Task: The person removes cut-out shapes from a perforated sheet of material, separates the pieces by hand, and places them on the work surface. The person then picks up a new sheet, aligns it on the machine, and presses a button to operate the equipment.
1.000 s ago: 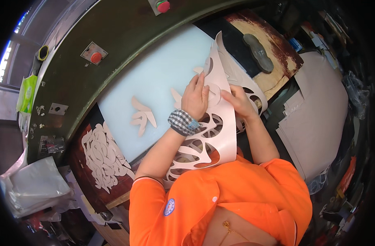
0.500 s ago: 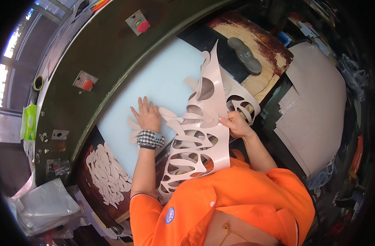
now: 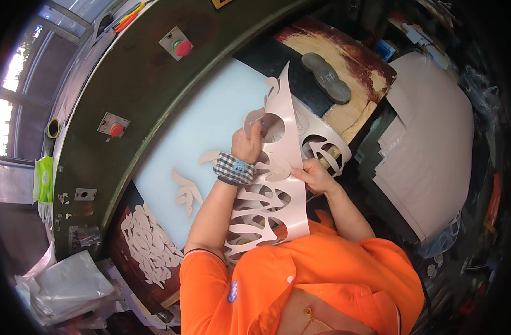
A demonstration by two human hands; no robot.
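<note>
My right hand (image 3: pixel 315 176) grips the edge of a pale pink sheet (image 3: pixel 298 209) full of cut-out holes, thumb on top. The sheet stands bent upright across the front of a pale blue board (image 3: pixel 197 123) and leans against my orange shirt. At one of its upper holes is my left hand (image 3: pixel 247 145), wearing a checked wristband. Its thumb presses a curved cut-out piece (image 3: pixel 252 118); its other fingers are mostly hidden behind that piece and the sheet. Several loose cut-out pieces (image 3: pixel 184 183) lie on the board, left of my forearm.
A green machine beam (image 3: pixel 138 84) with red buttons runs behind the board. Left lies a pile of cut-out pieces (image 3: pixel 146 243), with clear plastic bags (image 3: pixel 68 285) beyond. A grey metal block (image 3: pixel 325 78) rests on a worn board at the back right, near stacked pink sheets (image 3: pixel 425 145).
My left hand has moved right and away from me, from flat on the board to the sheet's upper hole, closing on a cut-out piece. My right hand keeps its grip on the sheet.
</note>
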